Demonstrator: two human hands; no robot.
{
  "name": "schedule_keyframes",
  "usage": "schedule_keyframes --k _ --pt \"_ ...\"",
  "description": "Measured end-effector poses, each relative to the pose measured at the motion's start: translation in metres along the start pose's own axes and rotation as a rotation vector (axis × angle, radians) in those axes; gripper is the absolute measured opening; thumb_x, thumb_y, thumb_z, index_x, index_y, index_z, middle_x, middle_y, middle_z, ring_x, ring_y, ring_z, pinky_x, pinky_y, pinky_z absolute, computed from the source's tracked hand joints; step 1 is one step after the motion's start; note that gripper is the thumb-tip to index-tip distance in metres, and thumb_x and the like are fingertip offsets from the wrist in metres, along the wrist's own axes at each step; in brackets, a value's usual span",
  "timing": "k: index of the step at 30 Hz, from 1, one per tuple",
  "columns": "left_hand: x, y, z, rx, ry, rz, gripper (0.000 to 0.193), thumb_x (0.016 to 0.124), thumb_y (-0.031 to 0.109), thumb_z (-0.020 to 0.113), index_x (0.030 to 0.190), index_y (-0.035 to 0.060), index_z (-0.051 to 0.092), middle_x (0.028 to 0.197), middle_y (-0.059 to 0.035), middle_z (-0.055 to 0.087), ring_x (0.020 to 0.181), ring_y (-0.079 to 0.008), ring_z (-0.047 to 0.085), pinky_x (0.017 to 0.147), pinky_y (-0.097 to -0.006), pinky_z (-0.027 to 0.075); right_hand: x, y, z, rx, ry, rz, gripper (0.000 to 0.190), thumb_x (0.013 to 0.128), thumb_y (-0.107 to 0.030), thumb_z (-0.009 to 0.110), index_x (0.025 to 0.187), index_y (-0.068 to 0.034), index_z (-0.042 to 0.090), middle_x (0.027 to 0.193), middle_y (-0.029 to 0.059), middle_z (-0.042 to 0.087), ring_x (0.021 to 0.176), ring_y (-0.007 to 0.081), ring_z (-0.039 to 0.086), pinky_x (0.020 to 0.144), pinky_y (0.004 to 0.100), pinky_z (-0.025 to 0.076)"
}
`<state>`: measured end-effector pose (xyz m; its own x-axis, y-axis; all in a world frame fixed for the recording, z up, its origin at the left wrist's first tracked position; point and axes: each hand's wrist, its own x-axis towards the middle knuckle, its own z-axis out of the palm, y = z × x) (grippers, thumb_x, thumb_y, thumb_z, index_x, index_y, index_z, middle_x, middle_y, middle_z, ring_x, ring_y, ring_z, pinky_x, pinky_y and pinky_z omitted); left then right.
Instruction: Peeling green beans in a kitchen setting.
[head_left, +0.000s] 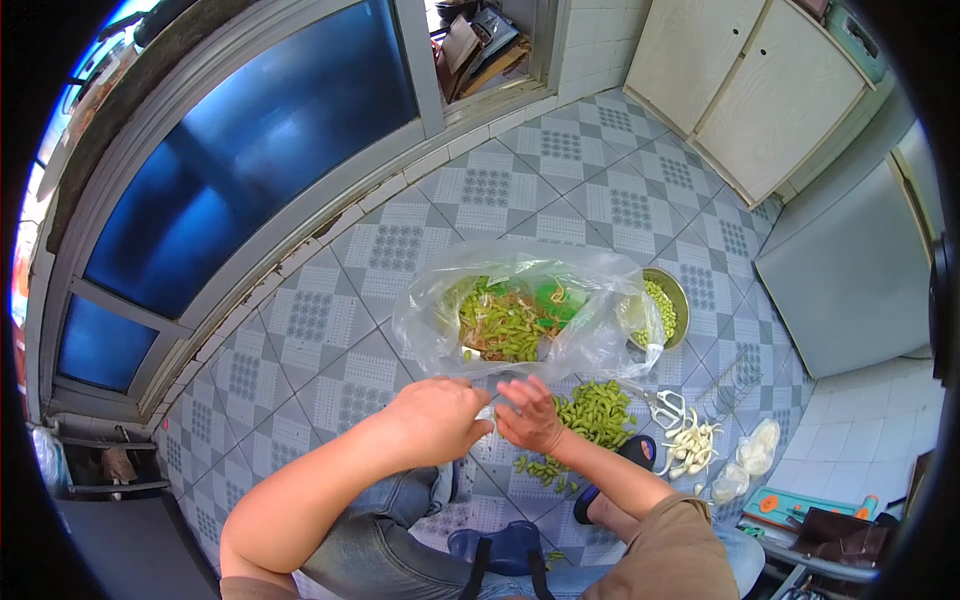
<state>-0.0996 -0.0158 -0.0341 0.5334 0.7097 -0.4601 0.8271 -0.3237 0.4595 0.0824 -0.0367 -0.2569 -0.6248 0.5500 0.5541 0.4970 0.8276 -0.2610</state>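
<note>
My left hand (439, 421) is curled, its back towards me, hiding what its fingers may hold. Close beside it, my right hand (531, 415) has its fingers apart and blurred. A small whitish, translucent patch shows between the hands; I cannot tell what it is. Just beyond them a clear plastic bag (427, 330) lies spread, with green pods and brownish scraps (499, 322) inside. A pile of green soybean pods (600, 412) rests on the floor, right of my right hand. A metal bowl (681, 304) of shelled green beans stands partly behind the bag's right edge.
White-handled scissors (666, 409) and a heap of garlic-like white bulbs (690, 446) lie right of the pods. Two clear bags (757, 448) sit farther right, near a tool case (795, 506). A sliding glass door (262, 142), a cabinet (780, 90) and a grey refrigerator-like appliance (847, 277) border the tiled floor.
</note>
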Motion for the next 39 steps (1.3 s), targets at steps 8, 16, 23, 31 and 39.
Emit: schedule_keyframes --k 8,16,23,31,39 --pt "0.008 -0.012 -0.003 -0.001 0.054 0.003 0.033 0.084 0.026 0.055 0.104 0.0011 0.06 0.098 -0.0191 0.061 0.092 -0.0348 0.058 0.081 -0.0414 0.045 -0.047 0.045 0.065 0.214 -0.313 0.516 0.019 0.063 -0.016 0.064 0.078 -0.009 0.055 0.115 0.0102 0.053 0.117 0.0358 0.039 0.096 0.0447 0.034" --pt "0.014 -0.009 -0.007 -0.042 -0.042 -0.027 0.036 0.085 0.03 0.053 0.108 0.0029 0.059 0.087 -0.0198 0.064 0.087 -0.0342 0.061 0.078 -0.0423 0.046 -0.015 0.074 0.034 0.266 -0.359 0.462 0.019 0.063 -0.017 0.065 0.076 -0.008 0.056 0.094 0.0088 0.058 0.1 0.0287 0.049 0.083 0.0384 0.042" --pt "0.03 0.02 -0.017 -0.149 0.601 0.137 0.044 0.078 0.019 0.063 0.119 0.0072 0.052 0.111 -0.0168 0.057 0.1 -0.0313 0.056 0.085 -0.039 0.045 0.11 0.059 -0.136 0.853 0.026 0.759 0.015 0.075 -0.01 0.069 0.082 -0.005 0.056 0.071 -0.0011 0.058 0.064 0.0074 0.055 0.057 0.0235 0.045" --pt "0.005 0.084 -0.046 -0.428 0.915 0.394 0.047 0.073 0.01 0.069 0.116 0.0064 0.054 0.095 -0.0115 0.062 0.088 -0.0226 0.062 0.077 -0.033 0.049 0.152 -0.016 -0.248 1.025 0.34 0.777 0.016 0.079 -0.007 0.066 0.09 -0.002 0.056 0.081 0.0041 0.062 0.071 0.0091 0.058 0.063 0.0232 0.047" --pt "-0.002 0.098 -0.051 -0.278 1.128 0.483 0.028 0.074 0.008 0.069 0.101 0.0082 0.065 0.075 -0.0077 0.062 0.067 -0.0193 0.062 0.061 -0.0288 0.049 0.142 -0.038 -0.258 0.93 0.448 0.661 0.015 0.084 -0.009 0.061 0.093 0.002 0.062 0.081 0.0054 0.064 0.069 0.0089 0.058 0.064 0.0227 0.048"
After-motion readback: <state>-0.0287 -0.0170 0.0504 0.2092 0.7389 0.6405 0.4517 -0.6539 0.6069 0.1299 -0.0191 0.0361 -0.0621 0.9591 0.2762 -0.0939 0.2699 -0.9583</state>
